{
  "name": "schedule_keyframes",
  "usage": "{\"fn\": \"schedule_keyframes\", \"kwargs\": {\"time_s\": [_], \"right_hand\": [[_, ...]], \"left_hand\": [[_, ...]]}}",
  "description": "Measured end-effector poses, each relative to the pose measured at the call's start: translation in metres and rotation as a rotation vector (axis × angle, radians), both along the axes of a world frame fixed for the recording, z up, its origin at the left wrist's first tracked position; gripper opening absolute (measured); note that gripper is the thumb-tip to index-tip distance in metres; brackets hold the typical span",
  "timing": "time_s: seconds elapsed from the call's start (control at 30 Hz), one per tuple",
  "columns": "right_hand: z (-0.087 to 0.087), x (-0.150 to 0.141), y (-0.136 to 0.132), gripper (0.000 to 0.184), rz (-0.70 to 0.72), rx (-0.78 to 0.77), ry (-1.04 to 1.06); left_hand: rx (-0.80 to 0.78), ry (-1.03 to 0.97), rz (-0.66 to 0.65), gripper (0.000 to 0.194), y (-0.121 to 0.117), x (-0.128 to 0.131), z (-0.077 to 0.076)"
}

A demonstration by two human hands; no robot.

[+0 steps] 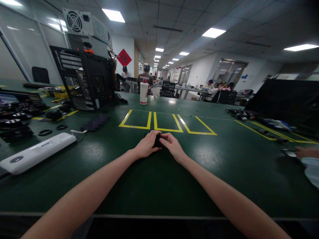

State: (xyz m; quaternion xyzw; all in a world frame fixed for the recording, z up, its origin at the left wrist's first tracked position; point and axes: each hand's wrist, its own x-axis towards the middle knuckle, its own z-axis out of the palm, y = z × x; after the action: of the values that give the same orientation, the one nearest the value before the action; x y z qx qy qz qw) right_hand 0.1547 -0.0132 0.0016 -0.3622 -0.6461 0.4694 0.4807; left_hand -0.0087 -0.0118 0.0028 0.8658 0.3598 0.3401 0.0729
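Note:
Both of my hands meet at the middle of the green table (154,179), around a small black object (157,142). Its kind cannot be made out, since my fingers cover most of it. My left hand (147,144) wraps over its left side and top, fingers curled. From the right, my right hand (172,146) pinches it between thumb and fingers. The object is on or just above the tabletop. Just beyond my hands, yellow tape outlines (168,130) mark the table.
A white power strip (37,153) and two black rings (45,132) lie at left, before a black computer case (87,78) with power supplies (86,25) on top. A white cup (144,93) stands at the back. Cables (240,114) and another person's hand (305,152) are at right.

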Motion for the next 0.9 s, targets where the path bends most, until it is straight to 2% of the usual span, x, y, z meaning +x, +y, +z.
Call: {"fn": "schedule_keyframes", "kwargs": {"time_s": [0.17, 0.33, 0.53, 0.7, 0.9], "right_hand": [[0.0, 0.002, -0.001, 0.029, 0.025, -0.028, -0.035], [0.003, 0.002, -0.008, 0.027, 0.079, -0.003, 0.03], [0.004, 0.0, -0.006, 0.022, 0.018, 0.035, 0.004], [0.003, 0.0, 0.0, 0.031, -0.016, -0.004, -0.043], [0.004, 0.002, -0.006, 0.032, 0.094, -0.023, 0.002]], "left_hand": [[-0.021, -0.009, -0.009, 0.059, 0.0, 0.0, 0.0], [-0.022, -0.024, -0.026, 0.058, 0.001, 0.0, 0.0], [-0.002, 0.005, -0.008, 0.059, 0.0, 0.0, 0.001], [0.01, 0.004, -0.02, 0.058, 0.0, 0.0, 0.001], [-0.009, 0.0, -0.02, 0.056, 0.0, 0.0, 0.002]]}}
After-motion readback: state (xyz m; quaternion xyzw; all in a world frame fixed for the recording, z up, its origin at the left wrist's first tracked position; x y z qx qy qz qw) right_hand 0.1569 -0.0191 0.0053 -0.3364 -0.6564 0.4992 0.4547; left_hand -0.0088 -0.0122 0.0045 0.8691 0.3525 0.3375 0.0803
